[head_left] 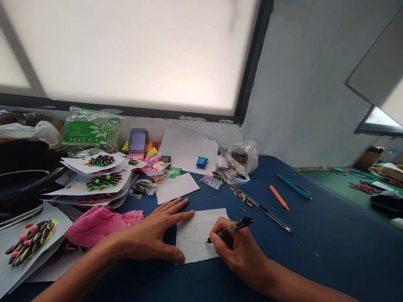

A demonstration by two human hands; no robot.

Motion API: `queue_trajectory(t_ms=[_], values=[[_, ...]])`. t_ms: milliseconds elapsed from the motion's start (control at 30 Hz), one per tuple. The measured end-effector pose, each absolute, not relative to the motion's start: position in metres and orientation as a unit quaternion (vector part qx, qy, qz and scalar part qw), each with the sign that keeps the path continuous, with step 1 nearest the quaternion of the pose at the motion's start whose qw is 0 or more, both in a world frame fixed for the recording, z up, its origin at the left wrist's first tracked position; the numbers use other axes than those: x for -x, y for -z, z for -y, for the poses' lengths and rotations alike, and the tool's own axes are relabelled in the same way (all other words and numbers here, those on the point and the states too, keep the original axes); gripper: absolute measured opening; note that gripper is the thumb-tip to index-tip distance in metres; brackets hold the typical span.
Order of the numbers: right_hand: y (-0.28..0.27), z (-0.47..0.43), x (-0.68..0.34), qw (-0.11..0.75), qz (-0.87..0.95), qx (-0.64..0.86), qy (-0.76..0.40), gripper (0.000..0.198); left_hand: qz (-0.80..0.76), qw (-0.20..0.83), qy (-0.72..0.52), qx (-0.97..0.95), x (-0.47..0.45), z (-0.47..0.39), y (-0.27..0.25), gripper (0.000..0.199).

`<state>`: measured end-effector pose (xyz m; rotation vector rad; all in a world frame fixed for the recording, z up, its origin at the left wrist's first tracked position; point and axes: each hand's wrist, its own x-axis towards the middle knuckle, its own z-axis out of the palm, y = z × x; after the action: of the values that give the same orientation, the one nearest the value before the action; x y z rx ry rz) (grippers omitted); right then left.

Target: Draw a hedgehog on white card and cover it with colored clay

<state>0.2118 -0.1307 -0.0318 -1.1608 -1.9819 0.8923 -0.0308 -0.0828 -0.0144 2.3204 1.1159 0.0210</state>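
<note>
A small white sheet of paper (pixel 204 252) lies on the blue tabletop in front of me, with a thin black outline drawn on it. My right hand (pixel 241 251) grips a black pen (pixel 234 226), its tip at the lower line of the drawing. At the sheet's left side, my left hand (pixel 160 230) lies flat with fingers spread; the thumb presses the lower left corner and the index finger reaches the upper left edge. A pink cloth (pixel 100 224) lies just left of that hand.
Papers decorated with striped seeds (pixel 103 180) are stacked at left. Behind are blank sheets (pixel 185 147), a blue clay packet (pixel 202 162) and a bag of seeds (pixel 241 158). Toward the right lie loose seeds (pixel 241 195), a clear pen (pixel 270 216), an orange marker (pixel 279 198) and a blue pen-like tool (pixel 294 186).
</note>
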Motion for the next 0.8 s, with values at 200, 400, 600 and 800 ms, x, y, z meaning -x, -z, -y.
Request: queue_trajectory(t_ms=[200,400,600,800], values=[[0.0337,0.1296,-0.2122,0.329,0.758,0.444,-0.348,0.020,-0.406,0.284,-0.027,-0.868,0.0324,0.0824,0.0168,0.094],[0.0334,0.1289,-0.2111,0.331,0.757,0.442,-0.350,0.019,-0.411,0.282,-0.016,-0.867,0.0327,0.0824,0.0175,0.095],[0.0326,0.1304,-0.2118,0.332,0.762,0.437,-0.343,0.017,-0.409,0.275,-0.014,-0.870,0.0323,0.0814,0.0174,0.093],[0.0321,0.1300,-0.2114,0.331,0.753,0.449,-0.350,0.017,-0.413,0.276,-0.008,-0.868,0.0315,0.0821,0.0160,0.095]])
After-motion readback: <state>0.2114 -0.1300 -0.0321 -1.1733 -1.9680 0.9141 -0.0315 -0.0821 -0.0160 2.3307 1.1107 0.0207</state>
